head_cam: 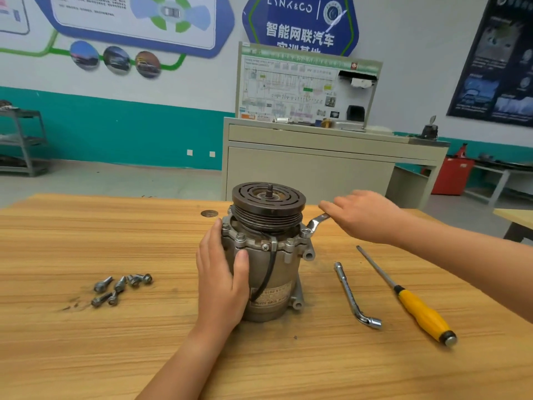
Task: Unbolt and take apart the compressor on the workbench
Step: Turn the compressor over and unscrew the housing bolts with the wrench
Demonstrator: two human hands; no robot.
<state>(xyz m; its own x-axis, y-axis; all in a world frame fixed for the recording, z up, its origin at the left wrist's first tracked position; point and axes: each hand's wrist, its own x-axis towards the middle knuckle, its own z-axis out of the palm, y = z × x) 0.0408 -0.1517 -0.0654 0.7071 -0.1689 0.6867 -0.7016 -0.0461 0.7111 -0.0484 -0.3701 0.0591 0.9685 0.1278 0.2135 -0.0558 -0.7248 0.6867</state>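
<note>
Head view. The compressor [265,264] stands upright on the workbench [86,356], pulley end up, near the middle of the board.

The hands are apart. The left hand [222,281] wraps the left side of the compressor housing, thumb across its front. The right hand [363,215], to the compressor's upper right, closes over the handle of a wrench [315,222]; the wrench head sits on a flange bolt [305,234] at the compressor's right shoulder.

Step in hand, as judged: loosening that bolt. To do it well, seat the wrench head fully and level on the bolt before pulling. Keep the left hand bracing against the turn so the compressor neither rotates nor tips. Swing in short arcs, since the pulley [268,197] crowds the handle.

Appearance: grey cast housing with a dark, grooved pulley and a threaded shaft stub on top. A ring of flange bolts sits below the pulley, a black cable [266,272] runs down the front, and a printed label sits low on the body.

Left of the compressor lie the loose bolts [121,287]. To its right lie an L-shaped socket wrench [354,295] and, farther right, a yellow-handled screwdriver [415,307].
</note>
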